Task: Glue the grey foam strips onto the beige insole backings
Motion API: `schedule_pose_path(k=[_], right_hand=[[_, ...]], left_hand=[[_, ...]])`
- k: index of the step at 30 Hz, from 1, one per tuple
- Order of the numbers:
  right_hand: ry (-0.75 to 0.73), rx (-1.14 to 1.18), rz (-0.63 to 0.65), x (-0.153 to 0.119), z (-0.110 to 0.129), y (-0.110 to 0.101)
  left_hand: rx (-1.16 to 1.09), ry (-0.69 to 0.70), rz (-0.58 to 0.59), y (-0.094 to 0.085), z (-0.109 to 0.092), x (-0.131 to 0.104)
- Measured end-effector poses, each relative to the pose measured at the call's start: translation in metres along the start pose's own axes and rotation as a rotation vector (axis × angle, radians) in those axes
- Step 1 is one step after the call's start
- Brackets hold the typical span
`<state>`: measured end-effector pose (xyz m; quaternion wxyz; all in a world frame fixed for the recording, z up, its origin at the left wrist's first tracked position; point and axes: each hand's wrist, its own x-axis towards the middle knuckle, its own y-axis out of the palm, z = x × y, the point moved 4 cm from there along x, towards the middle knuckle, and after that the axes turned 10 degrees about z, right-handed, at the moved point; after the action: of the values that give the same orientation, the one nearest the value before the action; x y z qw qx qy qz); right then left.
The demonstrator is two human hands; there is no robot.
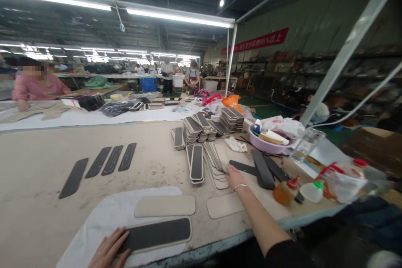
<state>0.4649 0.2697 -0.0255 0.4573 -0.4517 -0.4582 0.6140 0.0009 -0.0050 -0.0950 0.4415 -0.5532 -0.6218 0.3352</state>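
Observation:
My left hand lies with its fingers stretched over the left end of a long dark panel with a beige rim, near the table's front edge. My right hand reaches forward with its fingers closed at the near end of a beige rounded panel, on the right side of a fanned pile of beige panels; the fingertips are partly hidden. Between the hands, a plain beige panel lies on a white sheet. Another beige panel rests under my right forearm.
Stacks of dark-faced panels stand beyond the pile. Several dark strips lie left. At right are a purple basin, black pieces, a red-capped glue bottle and a glass jar. A person in pink works across the table.

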Motion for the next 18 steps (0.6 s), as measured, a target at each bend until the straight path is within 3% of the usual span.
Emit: schedule_pose_path(k=[3, 10, 18], right_hand=[[-0.024, -0.002, 0.086, 0.012, -0.01, 0.008], [-0.035, -0.003, 0.171, 0.017, -0.046, 0.024], [0.227, 0.104, 0.087, 0.023, -0.063, 0.022]], left_hand=[[0.079, -0.01, 0.066, -0.01, -0.013, 0.0], [0.127, 0.003, 0.074, -0.022, -0.032, 0.002], [0.108, -0.023, 0.069, -0.025, -0.035, 0.0]])
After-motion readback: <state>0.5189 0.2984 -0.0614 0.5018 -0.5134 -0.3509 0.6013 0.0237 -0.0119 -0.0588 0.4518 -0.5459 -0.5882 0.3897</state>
